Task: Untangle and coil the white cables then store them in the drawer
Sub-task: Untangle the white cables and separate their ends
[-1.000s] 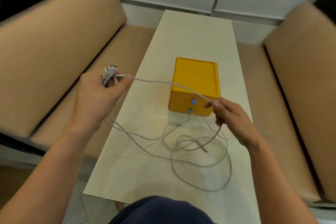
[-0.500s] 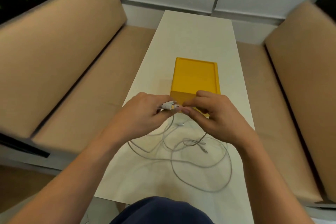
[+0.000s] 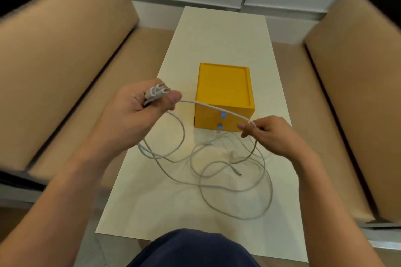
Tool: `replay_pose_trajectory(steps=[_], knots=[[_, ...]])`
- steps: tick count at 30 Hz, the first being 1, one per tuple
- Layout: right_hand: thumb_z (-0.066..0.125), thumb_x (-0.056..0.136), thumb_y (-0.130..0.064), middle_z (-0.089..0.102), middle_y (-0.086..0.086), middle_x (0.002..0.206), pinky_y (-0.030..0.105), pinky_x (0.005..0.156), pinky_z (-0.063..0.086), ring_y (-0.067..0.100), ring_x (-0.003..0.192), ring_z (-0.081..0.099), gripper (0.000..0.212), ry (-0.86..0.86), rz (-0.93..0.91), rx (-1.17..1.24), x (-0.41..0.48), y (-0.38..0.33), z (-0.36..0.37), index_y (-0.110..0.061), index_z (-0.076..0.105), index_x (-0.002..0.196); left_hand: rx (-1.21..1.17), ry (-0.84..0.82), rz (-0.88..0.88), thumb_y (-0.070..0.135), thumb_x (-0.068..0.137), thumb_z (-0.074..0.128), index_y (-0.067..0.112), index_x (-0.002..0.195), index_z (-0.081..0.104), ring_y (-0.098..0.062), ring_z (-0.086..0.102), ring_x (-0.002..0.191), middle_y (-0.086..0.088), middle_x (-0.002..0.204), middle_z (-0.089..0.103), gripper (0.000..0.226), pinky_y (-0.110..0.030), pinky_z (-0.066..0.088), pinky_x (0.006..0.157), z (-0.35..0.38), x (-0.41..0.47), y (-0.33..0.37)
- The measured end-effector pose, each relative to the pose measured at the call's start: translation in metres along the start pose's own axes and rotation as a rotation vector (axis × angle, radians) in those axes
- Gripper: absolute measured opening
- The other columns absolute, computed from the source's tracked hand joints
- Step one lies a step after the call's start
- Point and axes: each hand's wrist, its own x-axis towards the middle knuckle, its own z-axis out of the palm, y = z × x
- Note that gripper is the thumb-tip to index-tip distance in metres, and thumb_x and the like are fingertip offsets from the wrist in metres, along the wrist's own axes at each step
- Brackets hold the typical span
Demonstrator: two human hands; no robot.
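My left hand [image 3: 138,112] grips a small bundle of folded white cable loops [image 3: 155,92], raised above the table's left side. From it a strand of white cable [image 3: 214,108] runs rightward to my right hand [image 3: 269,134], which pinches it between thumb and fingers in front of the yellow drawer box [image 3: 224,89]. More white cable lies in loose tangled loops [image 3: 236,182] on the table below my hands, with a plug end [image 3: 237,172] showing. The box has two shut drawers with blue handles [image 3: 221,120].
A narrow cream table [image 3: 217,34] runs away from me between two tan cushioned benches, left [image 3: 54,60] and right [image 3: 351,76]. A white wall stands beyond the table. My dark blue clothing [image 3: 191,249] fills the bottom edge.
My hands were together at the box front half a second ago. They have drawn apart, the left hand up and left with the bundle, a new strand stretched between them.
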Motion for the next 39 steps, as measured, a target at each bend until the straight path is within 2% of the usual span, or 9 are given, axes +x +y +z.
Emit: replay_pose_trajectory(steps=[5,12,15,17,24,27,30,35,39], knots=[[0.077,0.083,-0.052,0.047,0.001,0.046,0.017,0.045,0.028,0.007,0.043,0.035,0.058,0.410,-0.025,0.312,-0.011,0.001,-0.017,0.001,0.062,0.063,0.142,0.002,-0.141,0.043,0.095,0.068,0.023,0.068,0.063,-0.004,0.041,0.050,0.017,0.050,0.047,0.035,-0.015,0.027,0.047,0.003,0.001,-0.009],[0.075,0.090,-0.052,0.053,-0.002,0.054,0.025,0.052,0.038,0.013,0.049,0.045,0.033,0.846,-0.138,0.096,-0.013,0.010,-0.037,-0.019,0.075,0.088,0.218,0.006,-0.213,0.044,0.097,0.064,0.019,0.072,0.062,-0.009,0.038,0.049,0.010,0.052,0.046,0.035,-0.023,0.026,0.046,0.015,0.001,-0.025],[0.056,0.093,-0.059,0.065,-0.006,0.067,0.036,0.059,0.052,0.018,0.062,0.058,0.042,0.754,0.032,-0.074,-0.006,0.017,-0.043,-0.021,0.075,0.096,0.158,0.063,-0.181,0.044,0.098,0.064,0.020,0.074,0.064,-0.009,0.037,0.051,0.007,0.053,0.044,0.034,-0.023,0.026,0.048,0.014,0.003,-0.023],[0.058,0.093,-0.042,0.070,-0.011,0.080,0.039,0.069,0.057,0.018,0.076,0.065,0.027,0.735,0.051,-0.073,-0.004,0.021,-0.045,-0.024,0.076,0.102,0.177,0.029,-0.183,0.044,0.098,0.064,0.017,0.075,0.065,-0.009,0.036,0.050,0.012,0.052,0.041,0.035,-0.024,0.025,0.048,0.013,0.006,-0.023],[0.050,0.093,-0.008,0.068,-0.018,0.101,0.009,0.071,0.042,-0.011,0.091,0.059,0.026,0.631,0.043,0.252,0.017,0.041,-0.033,-0.024,0.068,0.104,0.364,-0.149,-0.123,0.045,0.098,0.061,0.014,0.072,0.058,-0.019,0.043,0.057,-0.005,0.055,0.047,0.041,-0.028,0.026,0.049,0.035,0.001,-0.028],[0.039,0.090,0.005,0.068,-0.008,0.120,0.026,0.082,0.045,0.011,0.108,0.059,0.033,0.533,0.034,0.265,0.032,0.056,-0.019,-0.018,0.058,0.104,0.420,-0.158,-0.090,0.044,0.100,0.059,0.018,0.067,0.051,-0.020,0.041,0.053,-0.001,0.052,0.045,0.043,-0.030,0.027,0.050,0.047,0.002,-0.034],[0.038,0.089,0.004,0.067,0.009,0.118,0.042,0.082,0.049,0.031,0.099,0.061,0.033,0.414,0.097,0.160,0.046,0.074,-0.002,-0.019,0.054,0.107,0.458,-0.198,-0.094,0.047,0.101,0.057,0.022,0.066,0.046,-0.019,0.046,0.053,0.000,0.054,0.049,0.044,-0.037,0.029,0.051,0.056,0.002,-0.045],[0.042,0.093,-0.006,0.065,0.010,0.127,0.036,0.085,0.047,0.029,0.111,0.059,0.037,-0.061,0.307,-0.184,0.057,0.106,0.037,-0.018,0.058,0.124,0.408,-0.240,-0.155,0.058,0.100,0.051,0.029,0.091,0.065,-0.021,0.061,0.067,0.002,0.070,0.066,0.033,-0.048,0.049,0.061,0.060,-0.003,-0.058],[0.042,0.093,-0.003,0.062,0.010,0.137,0.040,0.101,0.049,0.030,0.124,0.057,0.060,-0.209,0.331,-0.238,0.053,0.110,0.051,-0.019,0.042,0.151,0.308,-0.101,-0.147,0.053,0.102,0.048,0.017,0.090,0.065,-0.019,0.054,0.063,0.001,0.064,0.057,0.042,-0.040,0.045,0.064,0.055,0.000,-0.048]])
